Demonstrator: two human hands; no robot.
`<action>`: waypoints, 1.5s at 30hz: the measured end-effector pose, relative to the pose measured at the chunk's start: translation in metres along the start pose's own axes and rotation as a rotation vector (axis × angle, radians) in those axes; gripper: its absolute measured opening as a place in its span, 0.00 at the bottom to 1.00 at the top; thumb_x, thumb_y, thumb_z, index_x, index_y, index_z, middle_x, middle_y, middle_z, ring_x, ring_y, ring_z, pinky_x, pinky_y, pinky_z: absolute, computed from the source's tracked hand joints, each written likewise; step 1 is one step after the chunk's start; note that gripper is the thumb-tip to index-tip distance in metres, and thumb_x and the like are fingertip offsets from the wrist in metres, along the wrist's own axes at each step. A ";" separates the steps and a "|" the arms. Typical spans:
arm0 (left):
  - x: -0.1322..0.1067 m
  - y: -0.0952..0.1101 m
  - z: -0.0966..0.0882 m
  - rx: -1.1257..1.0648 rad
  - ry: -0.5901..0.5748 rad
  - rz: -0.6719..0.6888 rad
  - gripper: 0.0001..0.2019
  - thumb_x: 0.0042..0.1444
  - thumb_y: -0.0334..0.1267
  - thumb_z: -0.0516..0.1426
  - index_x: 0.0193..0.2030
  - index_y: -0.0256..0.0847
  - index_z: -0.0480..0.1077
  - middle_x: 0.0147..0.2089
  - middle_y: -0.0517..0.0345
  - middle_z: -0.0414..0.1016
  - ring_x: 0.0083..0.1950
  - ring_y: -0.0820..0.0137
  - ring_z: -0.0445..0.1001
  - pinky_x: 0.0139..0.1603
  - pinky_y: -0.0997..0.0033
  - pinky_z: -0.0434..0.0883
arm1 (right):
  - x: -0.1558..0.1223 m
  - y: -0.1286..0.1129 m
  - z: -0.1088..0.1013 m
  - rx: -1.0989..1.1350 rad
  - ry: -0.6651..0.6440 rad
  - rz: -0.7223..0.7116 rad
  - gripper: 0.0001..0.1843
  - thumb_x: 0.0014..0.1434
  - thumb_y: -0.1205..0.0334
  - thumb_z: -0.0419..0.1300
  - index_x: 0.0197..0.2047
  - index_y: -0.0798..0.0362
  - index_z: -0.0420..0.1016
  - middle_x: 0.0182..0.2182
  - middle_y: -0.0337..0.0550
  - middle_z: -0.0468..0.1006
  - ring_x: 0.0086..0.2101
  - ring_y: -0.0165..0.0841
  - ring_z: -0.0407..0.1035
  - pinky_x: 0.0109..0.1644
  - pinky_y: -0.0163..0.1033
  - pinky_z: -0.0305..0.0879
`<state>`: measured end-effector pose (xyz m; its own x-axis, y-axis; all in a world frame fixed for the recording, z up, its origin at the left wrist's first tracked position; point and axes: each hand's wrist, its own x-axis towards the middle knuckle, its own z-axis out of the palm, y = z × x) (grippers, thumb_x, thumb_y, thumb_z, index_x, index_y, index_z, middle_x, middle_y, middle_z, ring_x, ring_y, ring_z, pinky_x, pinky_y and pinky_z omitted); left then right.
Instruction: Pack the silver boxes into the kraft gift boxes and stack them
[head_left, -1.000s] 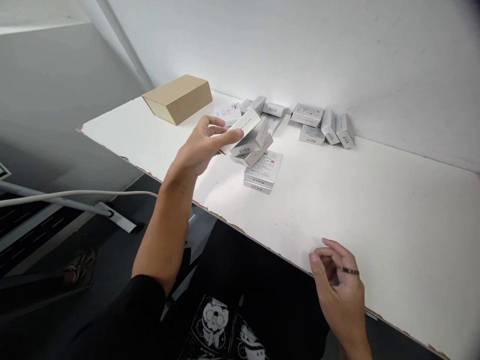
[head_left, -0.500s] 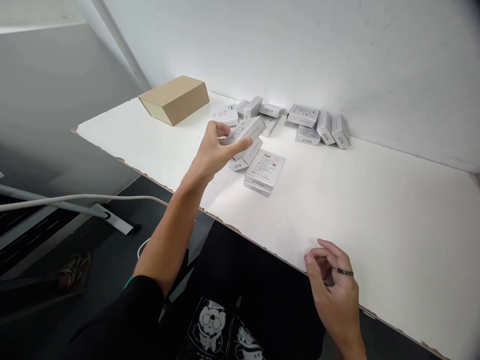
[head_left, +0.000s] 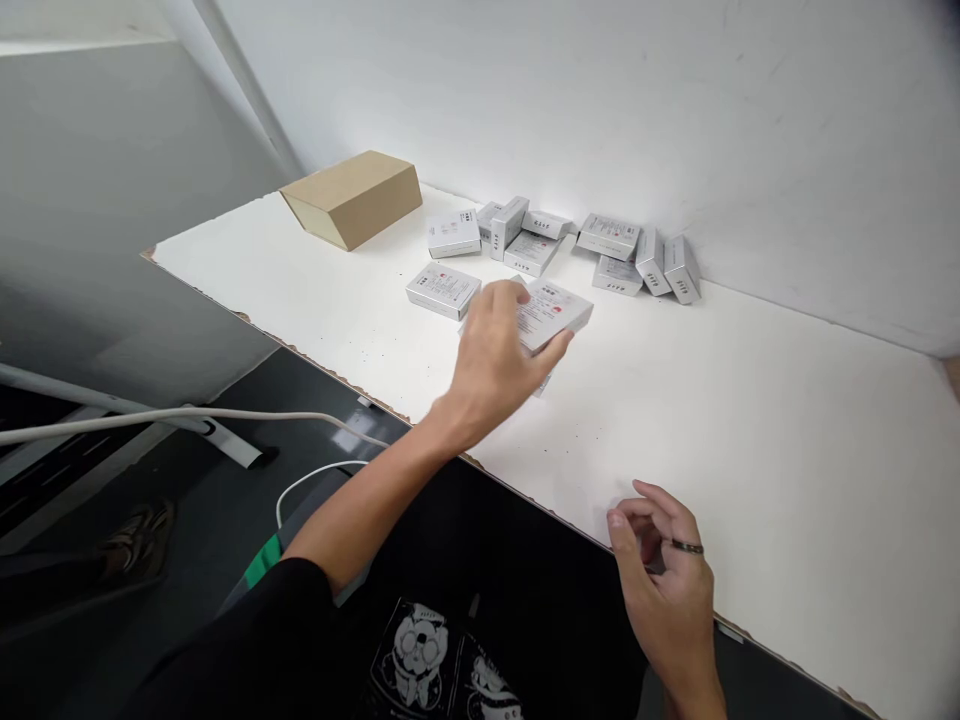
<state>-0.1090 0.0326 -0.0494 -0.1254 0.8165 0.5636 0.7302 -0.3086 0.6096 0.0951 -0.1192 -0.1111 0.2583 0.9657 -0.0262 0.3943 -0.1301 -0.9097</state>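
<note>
My left hand (head_left: 499,345) grips a small silver-white printed carton (head_left: 559,312), thumb on the near side and fingers over the far left edge. The carton is tilted above the table, and whatever lies beneath it is mostly hidden by it and my hand. Just left of my fingers, another printed carton (head_left: 444,289) lies flat. My right hand (head_left: 664,565) hovers or rests at the table's front edge; I cannot tell which. Its fingers are loosely curled and apart, with nothing in them, and a dark ring is on one finger.
Several like cartons (head_left: 510,225) lie jumbled near the wall, with another group (head_left: 609,236) to their right, two of them leaning. A brown cardboard box (head_left: 360,195) sits at the back left of the white table (head_left: 787,430). A white cable (head_left: 225,412) runs past the chipped front edge.
My left hand has moved right and toward me, now with a carton over where the near stack lay. A flat carton now shows on its left. My right hand has barely moved.
</note>
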 end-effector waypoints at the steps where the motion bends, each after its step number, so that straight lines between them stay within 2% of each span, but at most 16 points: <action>1: -0.004 0.003 0.004 0.027 0.016 0.024 0.18 0.60 0.41 0.66 0.47 0.45 0.60 0.50 0.50 0.73 0.53 0.56 0.72 0.55 0.53 0.72 | 0.001 0.002 0.000 0.001 0.005 -0.006 0.26 0.64 0.40 0.62 0.57 0.46 0.70 0.38 0.42 0.79 0.35 0.34 0.70 0.35 0.39 0.68; 4: -0.014 0.008 0.013 0.085 0.065 0.064 0.16 0.62 0.39 0.64 0.47 0.44 0.60 0.51 0.47 0.73 0.56 0.54 0.70 0.58 0.51 0.70 | 0.002 0.005 0.000 -0.001 0.010 -0.011 0.26 0.63 0.40 0.63 0.57 0.46 0.71 0.38 0.42 0.80 0.35 0.33 0.71 0.36 0.39 0.68; 6: -0.018 0.010 0.017 0.151 0.034 0.055 0.16 0.61 0.39 0.65 0.47 0.43 0.61 0.55 0.42 0.72 0.60 0.49 0.68 0.59 0.48 0.69 | 0.002 0.006 -0.001 -0.010 0.001 -0.007 0.25 0.64 0.40 0.63 0.57 0.45 0.71 0.39 0.42 0.80 0.36 0.33 0.71 0.37 0.39 0.69; 8: -0.020 0.013 0.020 0.235 -0.057 0.011 0.22 0.57 0.45 0.69 0.46 0.41 0.62 0.59 0.36 0.70 0.62 0.43 0.66 0.59 0.44 0.68 | 0.002 0.005 -0.001 -0.022 0.001 0.000 0.25 0.63 0.40 0.63 0.57 0.45 0.71 0.38 0.41 0.80 0.36 0.33 0.71 0.38 0.39 0.69; 10: -0.021 0.015 0.022 0.263 -0.146 -0.032 0.31 0.48 0.54 0.74 0.45 0.41 0.63 0.62 0.33 0.69 0.63 0.38 0.65 0.58 0.41 0.67 | 0.001 0.004 -0.001 -0.027 0.010 0.012 0.25 0.64 0.40 0.62 0.56 0.45 0.71 0.38 0.41 0.80 0.35 0.33 0.70 0.38 0.40 0.69; 12: -0.017 0.015 0.019 0.203 -0.156 -0.046 0.35 0.44 0.60 0.75 0.46 0.42 0.63 0.63 0.36 0.69 0.64 0.39 0.64 0.59 0.40 0.65 | 0.001 0.004 -0.001 -0.019 0.009 0.021 0.25 0.64 0.40 0.63 0.57 0.45 0.71 0.38 0.41 0.79 0.35 0.33 0.70 0.38 0.40 0.69; 14: -0.011 0.009 0.009 0.133 -0.056 -0.060 0.31 0.51 0.59 0.71 0.48 0.43 0.64 0.64 0.40 0.69 0.66 0.44 0.64 0.63 0.41 0.64 | 0.000 0.003 -0.001 -0.007 -0.004 0.020 0.26 0.63 0.40 0.63 0.57 0.45 0.71 0.39 0.42 0.80 0.37 0.34 0.71 0.38 0.40 0.68; 16: -0.005 -0.004 -0.005 0.103 0.075 -0.111 0.20 0.63 0.52 0.65 0.50 0.45 0.64 0.63 0.43 0.70 0.66 0.49 0.65 0.63 0.43 0.64 | -0.001 0.001 -0.001 0.004 -0.005 0.027 0.26 0.64 0.40 0.62 0.58 0.46 0.70 0.40 0.43 0.80 0.39 0.35 0.71 0.39 0.40 0.68; 18: -0.003 -0.020 -0.019 0.097 0.095 -0.215 0.11 0.68 0.44 0.59 0.51 0.45 0.64 0.61 0.44 0.72 0.63 0.52 0.69 0.61 0.45 0.66 | -0.001 0.000 -0.001 0.018 0.004 0.039 0.25 0.65 0.39 0.61 0.58 0.46 0.70 0.40 0.43 0.79 0.41 0.36 0.71 0.39 0.41 0.67; 21: -0.005 -0.042 -0.030 0.177 -0.071 -0.400 0.15 0.66 0.47 0.60 0.51 0.42 0.64 0.58 0.41 0.75 0.60 0.48 0.72 0.61 0.42 0.66 | 0.000 0.003 -0.001 0.028 0.017 0.032 0.27 0.63 0.38 0.63 0.57 0.45 0.71 0.39 0.42 0.79 0.40 0.36 0.71 0.38 0.40 0.67; 23: -0.006 -0.050 -0.030 0.257 -0.170 -0.477 0.22 0.63 0.54 0.63 0.52 0.40 0.63 0.58 0.38 0.76 0.61 0.45 0.73 0.63 0.40 0.64 | 0.001 0.007 -0.002 0.012 0.015 0.029 0.28 0.62 0.39 0.64 0.58 0.46 0.71 0.39 0.42 0.80 0.39 0.35 0.71 0.39 0.40 0.68; 25: -0.006 -0.054 -0.025 0.285 -0.212 -0.506 0.27 0.59 0.57 0.66 0.52 0.39 0.62 0.57 0.37 0.77 0.60 0.44 0.74 0.64 0.41 0.64 | 0.002 0.008 -0.003 -0.012 -0.004 0.032 0.29 0.62 0.38 0.64 0.58 0.46 0.71 0.39 0.41 0.80 0.38 0.34 0.71 0.39 0.40 0.68; 32: 0.008 -0.054 -0.015 0.257 -0.209 -0.507 0.34 0.52 0.59 0.70 0.52 0.42 0.58 0.56 0.42 0.79 0.58 0.49 0.77 0.63 0.47 0.66 | -0.005 -0.015 0.004 -0.019 0.042 0.082 0.29 0.62 0.35 0.61 0.56 0.47 0.71 0.38 0.40 0.77 0.38 0.34 0.69 0.41 0.41 0.66; 36: 0.016 -0.050 -0.009 0.318 -0.258 -0.491 0.34 0.50 0.57 0.72 0.49 0.41 0.59 0.51 0.40 0.80 0.55 0.46 0.77 0.61 0.46 0.66 | -0.007 -0.022 0.007 -0.040 0.042 0.090 0.28 0.62 0.35 0.61 0.55 0.47 0.71 0.37 0.39 0.77 0.36 0.33 0.67 0.41 0.40 0.65; 41: 0.021 -0.046 0.000 0.382 -0.287 -0.461 0.31 0.48 0.44 0.74 0.49 0.39 0.60 0.51 0.40 0.78 0.55 0.46 0.76 0.60 0.46 0.65 | -0.003 -0.006 0.004 -0.040 0.035 0.067 0.29 0.62 0.36 0.61 0.56 0.47 0.72 0.37 0.39 0.78 0.36 0.33 0.68 0.41 0.40 0.67; 45: 0.020 -0.042 -0.008 0.384 -0.220 -0.448 0.26 0.52 0.42 0.70 0.50 0.38 0.61 0.52 0.41 0.75 0.54 0.52 0.73 0.54 0.55 0.69 | 0.003 0.014 -0.001 -0.032 -0.010 0.040 0.30 0.61 0.37 0.64 0.58 0.47 0.71 0.38 0.41 0.80 0.36 0.34 0.71 0.38 0.39 0.69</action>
<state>-0.1470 0.0577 -0.0595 -0.3633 0.9200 0.1472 0.8334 0.2503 0.4927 0.1020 -0.1180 -0.1234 0.2657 0.9618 -0.0667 0.4121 -0.1759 -0.8940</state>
